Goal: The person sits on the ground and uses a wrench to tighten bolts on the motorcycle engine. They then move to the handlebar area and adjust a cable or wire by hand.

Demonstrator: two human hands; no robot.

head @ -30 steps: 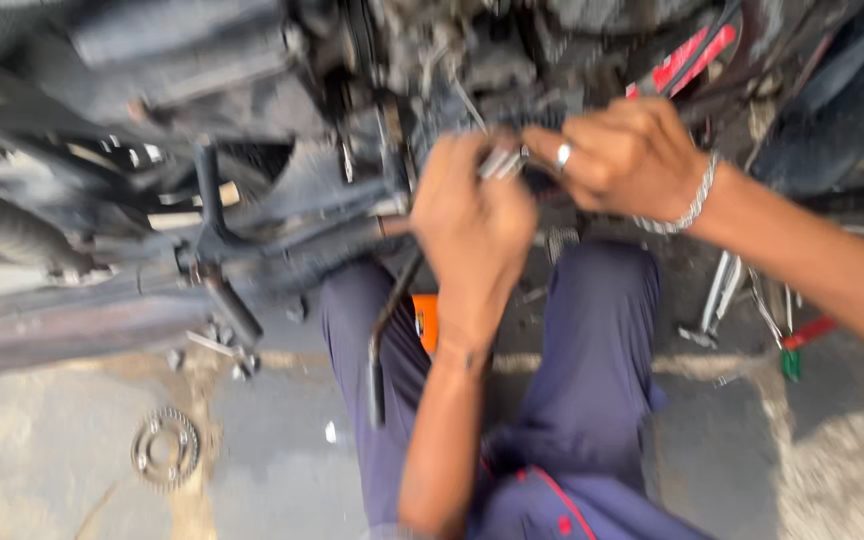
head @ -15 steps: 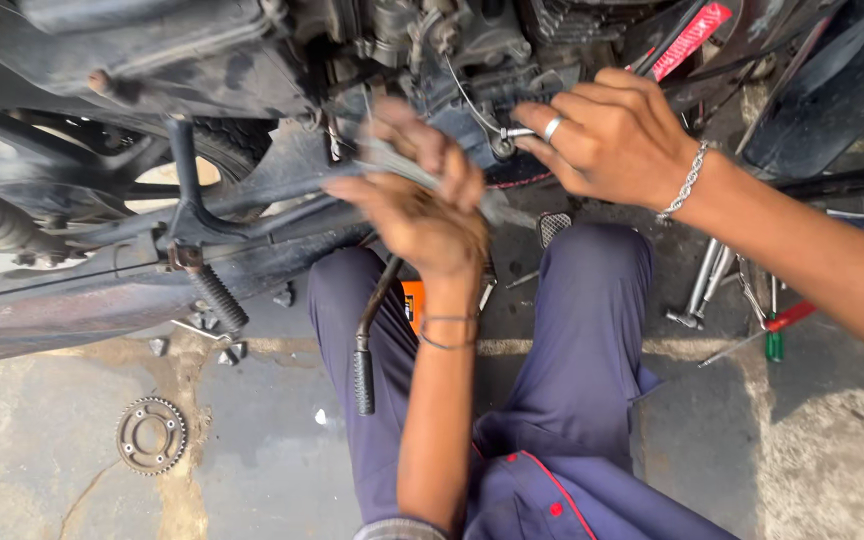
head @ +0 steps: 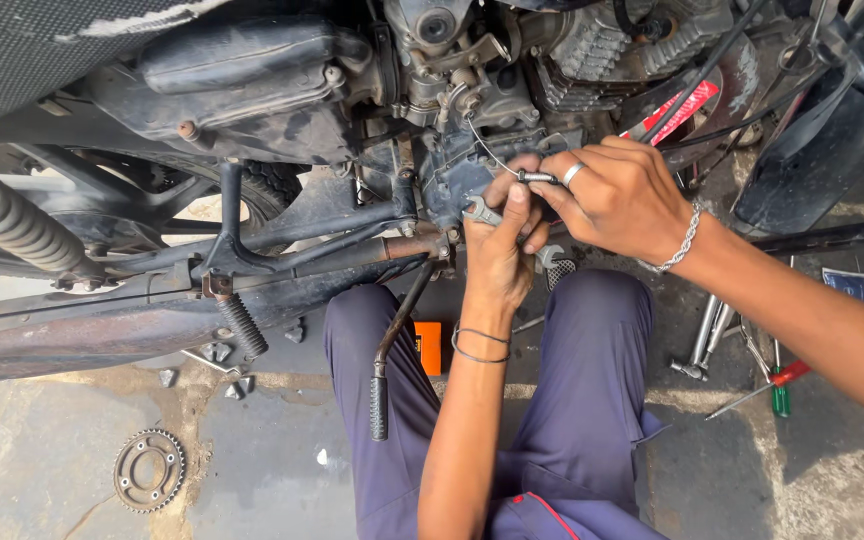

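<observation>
- Clearly, left hand (head: pixel 500 250) clamps a small open-ended spanner (head: pixel 480 211) at the engine (head: pixel 472 160), twelve o'clock of the knees.
- Right hand (head: pixel 617 195) pinches the cable end fitting (head: pixel 537 177); hold it steady while the spanner turns squarely.

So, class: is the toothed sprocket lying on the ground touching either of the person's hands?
No, the sprocket lies alone on the concrete at lower left, far from the left hand and the right hand, which work at the engine.
</observation>
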